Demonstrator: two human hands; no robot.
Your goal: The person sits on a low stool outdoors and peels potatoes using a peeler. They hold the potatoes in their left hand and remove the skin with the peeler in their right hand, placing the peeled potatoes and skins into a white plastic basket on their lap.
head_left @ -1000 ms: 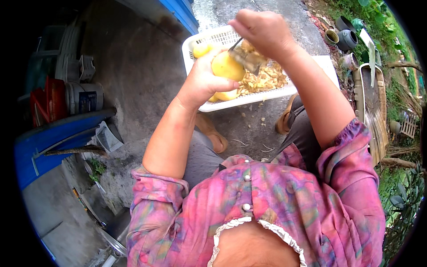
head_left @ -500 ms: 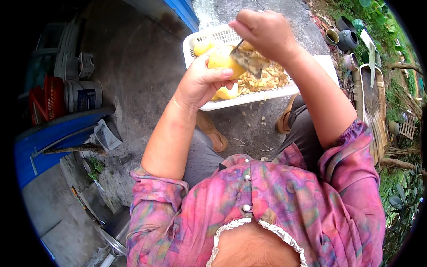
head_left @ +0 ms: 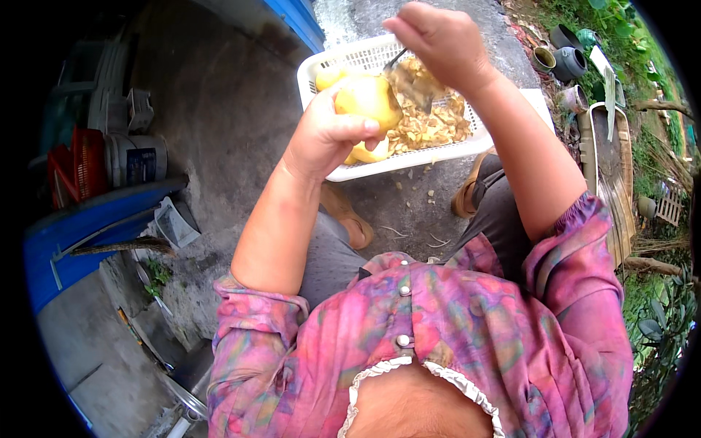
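Note:
My left hand (head_left: 325, 135) is closed around a large, yellow, mostly peeled potato (head_left: 369, 102), with the thumb along its near side. Held over the basket, my right hand (head_left: 442, 44) grips a broad-bladed knife (head_left: 420, 87). Motion smears its blade, which is specked with bits, and the fist hides the handle. A small gap separates blade and potato. Beneath both hands is a white plastic basket (head_left: 416, 155) with brown and yellow peelings (head_left: 434, 128) on its right side. Other yellow potatoes (head_left: 330, 77) lie at its left.
The basket stands on concrete beyond my sandalled feet (head_left: 358, 230), and scraps (head_left: 429, 193) lie on the ground nearby. At the left are a white bucket (head_left: 139, 157), a red crate (head_left: 87, 164) and a white dustpan (head_left: 175, 223). Pots (head_left: 569, 64) line the right, beside plants.
The knife has moved off the potato, away to the right, and my right hand has shifted slightly upward. My left hand still holds the potato in nearly the same place.

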